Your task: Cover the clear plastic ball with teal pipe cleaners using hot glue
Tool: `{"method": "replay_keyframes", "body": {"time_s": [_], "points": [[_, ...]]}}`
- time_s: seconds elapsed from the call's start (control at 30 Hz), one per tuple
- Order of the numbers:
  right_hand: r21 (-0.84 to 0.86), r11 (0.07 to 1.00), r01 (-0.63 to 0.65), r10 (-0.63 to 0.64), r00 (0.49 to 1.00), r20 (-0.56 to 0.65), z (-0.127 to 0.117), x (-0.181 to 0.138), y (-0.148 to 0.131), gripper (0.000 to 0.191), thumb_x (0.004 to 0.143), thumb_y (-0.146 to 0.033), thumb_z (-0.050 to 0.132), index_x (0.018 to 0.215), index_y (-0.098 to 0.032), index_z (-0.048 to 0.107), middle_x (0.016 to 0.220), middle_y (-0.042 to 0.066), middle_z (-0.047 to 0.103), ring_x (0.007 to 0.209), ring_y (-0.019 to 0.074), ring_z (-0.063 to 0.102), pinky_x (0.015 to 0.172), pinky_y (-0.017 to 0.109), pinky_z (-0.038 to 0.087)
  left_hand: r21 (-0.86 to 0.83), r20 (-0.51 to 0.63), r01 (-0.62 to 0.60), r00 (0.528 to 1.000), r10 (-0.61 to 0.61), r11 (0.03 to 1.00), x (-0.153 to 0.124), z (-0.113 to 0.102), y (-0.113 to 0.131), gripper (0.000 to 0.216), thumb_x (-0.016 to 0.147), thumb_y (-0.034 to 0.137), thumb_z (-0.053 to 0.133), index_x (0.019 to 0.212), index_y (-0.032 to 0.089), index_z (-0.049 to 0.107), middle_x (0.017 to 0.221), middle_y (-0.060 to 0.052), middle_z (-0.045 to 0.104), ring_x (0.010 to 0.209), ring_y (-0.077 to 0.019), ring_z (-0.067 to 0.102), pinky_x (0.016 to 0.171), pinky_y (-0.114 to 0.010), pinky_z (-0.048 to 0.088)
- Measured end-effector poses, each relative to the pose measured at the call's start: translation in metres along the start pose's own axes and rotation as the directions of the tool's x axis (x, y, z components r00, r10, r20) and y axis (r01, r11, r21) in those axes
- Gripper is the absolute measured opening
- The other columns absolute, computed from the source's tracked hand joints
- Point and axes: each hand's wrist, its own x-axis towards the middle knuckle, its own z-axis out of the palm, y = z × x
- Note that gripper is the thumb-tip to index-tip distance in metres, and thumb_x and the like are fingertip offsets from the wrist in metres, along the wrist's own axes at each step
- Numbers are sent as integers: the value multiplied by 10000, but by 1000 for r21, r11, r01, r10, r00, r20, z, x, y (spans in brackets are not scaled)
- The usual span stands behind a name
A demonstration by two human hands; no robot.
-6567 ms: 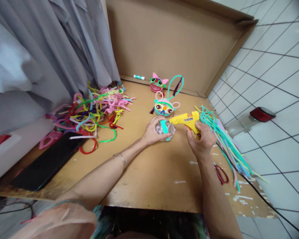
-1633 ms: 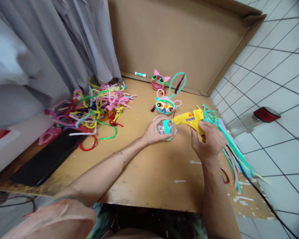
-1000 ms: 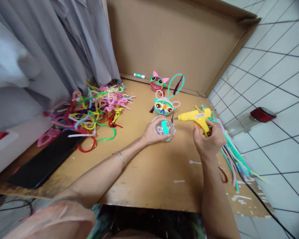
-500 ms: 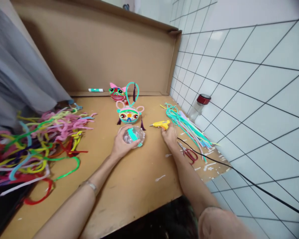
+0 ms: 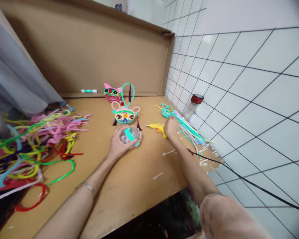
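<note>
My left hand point(image 5: 118, 142) is closed around a clear plastic ball point(image 5: 137, 134) with a teal pipe-cleaner band across it. My right hand point(image 5: 172, 127) is just right of a yellow glue gun point(image 5: 157, 126), at the near edge of a bundle of pipe cleaners point(image 5: 186, 126) in teal, white and pink. The glue gun's handle shows free of the fingers, and its nozzle points left. The right fingers are mostly hidden behind the back of the hand. Beyond the ball sits a decorated animal-head lantern point(image 5: 125, 115) with pink ears, a teal loop and dark tassels.
A second animal head point(image 5: 112, 94) and a marker point(image 5: 89, 91) are near the cardboard wall point(image 5: 94, 53). Tangled pipe cleaners point(image 5: 57, 129) cover the left side. A red-lidded jar point(image 5: 195, 101) stands against the tiled wall. A black cable point(image 5: 234, 172) crosses at right.
My right hand has let go of the glue gun and moved right and forward to the pipe-cleaner bundle. The scissors are now hidden behind my right arm. My left hand keeps hold of the ball.
</note>
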Motion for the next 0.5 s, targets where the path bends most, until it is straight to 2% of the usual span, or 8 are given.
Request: {"method": "replay_keyframes", "body": {"time_s": [0.13,0.2,0.27,0.4,0.5], "points": [[-50,989,-142,141,990,-22,-13,35,23,397,934,-56,332,1226,-43,601,1245,253,617,1180,291,592,940,393,444,-7,0,-8,1000,8,1000,1,1,-2,603,642,447,779,1152,182,598,1245,-122,632,1180,-300,616,1048,-467,490],[-66,978,-197,196,980,-12,-14,46,35,378,922,-56,378,1225,-12,599,1237,272,618,1199,308,594,943,404,461,-17,-2,-11,1000,11,1000,1,2,-1,601,639,448,779,1148,185,599,1237,-119,636,1175,-301,619,1046,-469,492],[-72,971,-226,227,974,13,-11,51,45,349,903,-54,442,1199,-24,625,1202,259,646,1190,297,614,947,397,477,-21,-5,-13,1000,13,1000,1,2,0,595,640,450,778,1143,186,601,1232,-118,637,1176,-302,618,1043,-469,496],[-54,966,-251,255,964,73,-3,53,57,260,870,-65,532,1074,-72,692,1066,213,713,1045,272,694,865,366,524,-25,-4,-16,1000,15,1000,1,2,2,582,641,451,778,1133,190,609,1230,-117,638,1175,-304,620,1038,-471,501],[-26,968,-251,252,967,45,-4,53,62,271,894,-85,507,1100,-74,682,1087,213,707,1008,258,702,827,344,524,-31,-6,-22,1000,22,999,2,1,2,585,634,454,781,1129,191,613,1238,-120,637,1172,-303,622,1044,-475,496]]}}
